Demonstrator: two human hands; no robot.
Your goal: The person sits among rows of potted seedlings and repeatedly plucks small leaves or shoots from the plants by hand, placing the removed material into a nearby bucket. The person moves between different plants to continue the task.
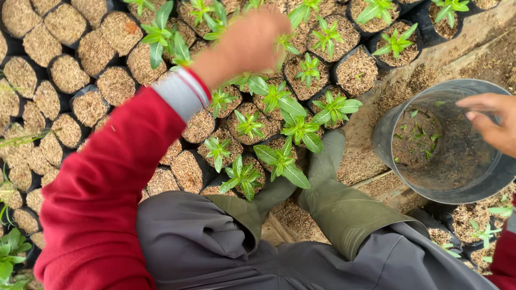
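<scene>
Dozens of small black grow bags [115, 85] packed with husk-like brown filling lie in tight rows, and the ones just under and around the left hand [252, 40] carry young green seedlings [280, 161] with glossy pointed leaves. The left hand reaches forward over these planted bags, blurred in motion, its back toward the camera; the fingers curl downward out of sight, so whether they pinch a seedling cannot be told. The nearest seedlings stand directly beneath its knuckles and just nearer the person's body than the hand, stems upright, leaves fanned outward. Bags off to the hand's left hold filling only, no plants.

The right hand [492, 121] hovers at the far rim of a grey plastic bucket [387, 134], fingers loosely together and slightly bent, touching nothing clearly. Below and to the left of that hand, inside the bucket, loose tiny seedlings [419, 137] lie scattered on dark soil. The bucket sits well apart from the left hand, so the right hand is the nearer one to it.

Between the two hands stand the person's olive rubber boots [333, 188], under grey trousers [215, 247]; a red sleeve [102, 198] with a grey cuff covers the left arm.
</scene>
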